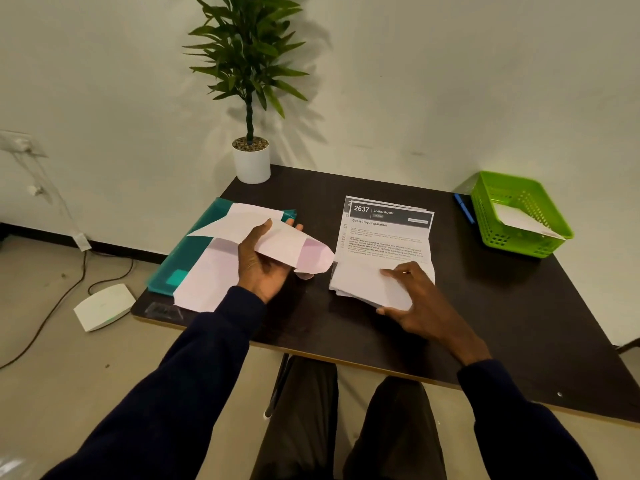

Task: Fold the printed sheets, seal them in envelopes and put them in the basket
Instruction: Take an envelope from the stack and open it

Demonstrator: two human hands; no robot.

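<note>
Paper covers much of the dark, matte tabletop. The left grip is clasped round one white envelope, held above the surface with its pointed flap open and its rounded end toward the printed sheets. That pile lies flat at the middle, black header band at the far edge; at least two sheets show by their staggered edges, and the exact count cannot be told. The right grip holds the top sheet at its near, blank end, thumb on top and fingers curled at the edge.

On the left, one glossy teal plastic folder lies under a loose pile of white envelopes. At the far right corner stands one bright green plastic basket, rectangular with lattice walls, with one white envelope inside it. One blue pen lies just beside it. One potted plant in a smooth white cylinder pot stands at the far edge.
</note>
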